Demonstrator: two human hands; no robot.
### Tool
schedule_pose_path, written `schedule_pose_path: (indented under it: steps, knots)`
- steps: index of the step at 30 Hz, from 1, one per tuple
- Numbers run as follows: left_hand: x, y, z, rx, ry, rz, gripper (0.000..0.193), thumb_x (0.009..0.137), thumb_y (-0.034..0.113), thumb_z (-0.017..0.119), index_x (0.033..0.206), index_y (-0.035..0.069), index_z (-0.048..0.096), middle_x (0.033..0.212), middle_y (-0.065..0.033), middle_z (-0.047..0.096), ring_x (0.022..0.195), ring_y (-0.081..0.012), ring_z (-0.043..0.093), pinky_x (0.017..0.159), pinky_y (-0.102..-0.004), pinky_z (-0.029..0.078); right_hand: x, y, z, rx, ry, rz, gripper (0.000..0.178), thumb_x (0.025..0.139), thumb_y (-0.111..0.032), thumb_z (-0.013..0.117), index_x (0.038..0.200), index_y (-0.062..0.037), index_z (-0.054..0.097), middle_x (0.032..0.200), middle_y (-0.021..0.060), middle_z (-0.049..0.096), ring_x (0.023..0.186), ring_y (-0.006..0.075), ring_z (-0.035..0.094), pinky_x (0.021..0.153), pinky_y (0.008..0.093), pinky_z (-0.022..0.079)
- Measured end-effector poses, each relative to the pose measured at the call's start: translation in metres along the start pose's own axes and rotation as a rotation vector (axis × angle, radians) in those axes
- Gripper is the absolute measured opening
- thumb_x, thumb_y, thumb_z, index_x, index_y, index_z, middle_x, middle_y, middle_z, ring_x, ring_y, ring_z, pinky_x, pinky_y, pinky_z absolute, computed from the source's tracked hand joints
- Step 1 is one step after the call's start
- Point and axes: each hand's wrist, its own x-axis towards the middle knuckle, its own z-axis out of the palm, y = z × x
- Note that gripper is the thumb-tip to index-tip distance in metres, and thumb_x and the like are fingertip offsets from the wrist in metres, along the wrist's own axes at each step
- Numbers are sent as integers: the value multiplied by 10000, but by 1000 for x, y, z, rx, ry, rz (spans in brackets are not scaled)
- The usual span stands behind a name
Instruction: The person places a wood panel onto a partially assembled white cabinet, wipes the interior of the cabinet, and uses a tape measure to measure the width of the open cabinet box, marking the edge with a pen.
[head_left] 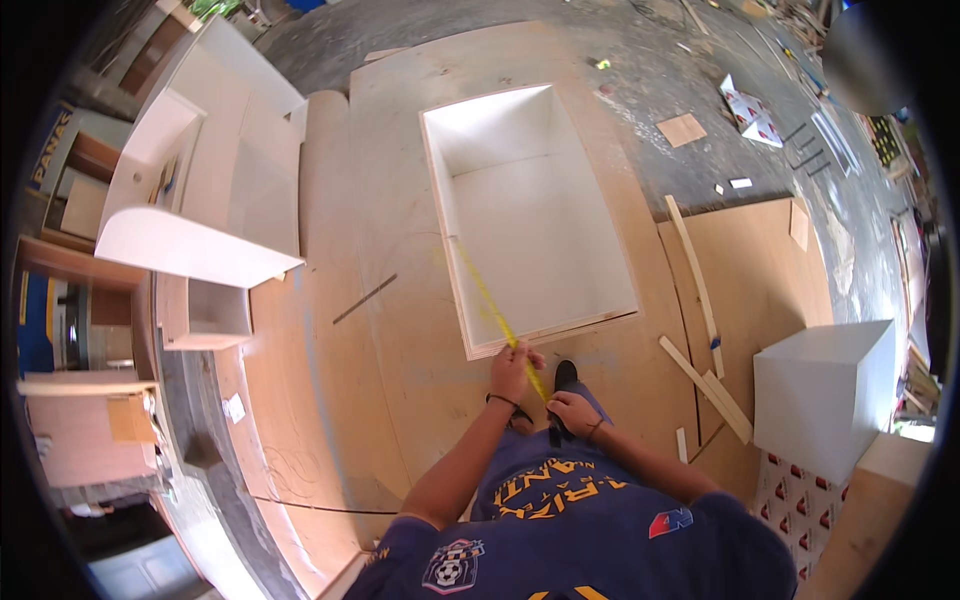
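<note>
An open wooden box with a white lining [540, 225] lies in front of me, its opening facing up. The yellow blade of a tape measure [483, 288] runs slantwise from its left side, over the near left part of the opening, back toward my body. My left hand [512, 370] is closed around the blade just off the box's near edge. Close to my legs, my right hand [574, 411] grips the tape measure at its dark case end, most of which the fingers hide.
Plywood sheets [375, 410] cover the floor under the box. White cabinet parts [200, 240] stand at the left. On the right lie long wooden strips [695, 270] beside a white box [825, 390]. A loose thin strip [365, 298] rests left of the open box.
</note>
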Motion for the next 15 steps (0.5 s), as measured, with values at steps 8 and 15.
schedule_pose_path:
  steps: [8, 15]
  knots:
    - [127, 12, 56, 201, -69, 26, 320, 910, 288, 433, 794, 7, 533, 708, -130, 616, 607, -203, 620, 568, -311, 531, -67, 80, -61, 348, 96, 268, 248, 871, -245, 519, 932, -18, 599, 782, 11, 584, 739, 86, 523, 681, 234, 420]
    - [296, 34, 71, 147, 5, -117, 264, 916, 304, 461, 922, 48, 525, 841, -93, 636, 705, -196, 632, 613, -300, 520, -124, 235, -78, 19, 150, 530, 217, 853, -242, 555, 897, -41, 626, 736, 26, 599, 675, 105, 548, 634, 265, 445]
